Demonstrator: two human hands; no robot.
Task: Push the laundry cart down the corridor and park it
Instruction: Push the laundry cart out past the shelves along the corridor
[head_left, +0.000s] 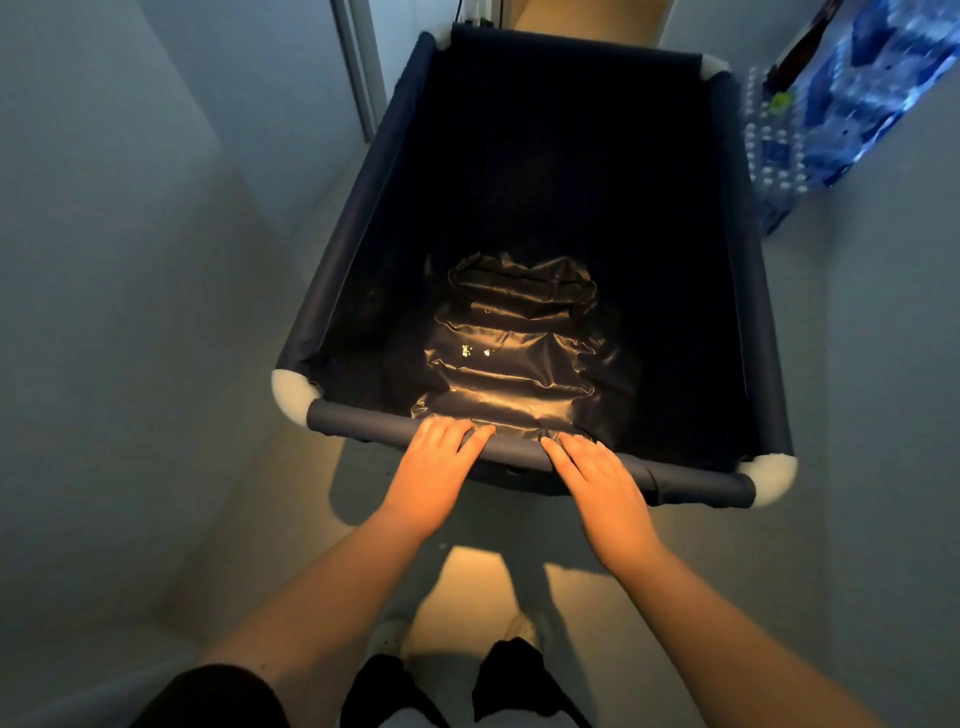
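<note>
The laundry cart (353, 249) is dark navy with white corner joints (291, 387); the bottle packs' wrap (852, 98) is blue-patterned.

Head view: being worn high, facing forward and steeply down.
Nearness: the cart's near rail (524, 449) being seen close below.
Shared: a single view being given.

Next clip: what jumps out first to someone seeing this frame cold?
The big dark laundry cart fills the centre, its fabric liner nearly empty and catching warm light near the bottom. Both hands rest side by side on its near rail, left hand and right hand, fingers laid over the top. At upper right, a blue shrink-wrapped pack of bottles stands close beside the cart's far corner.
</note>
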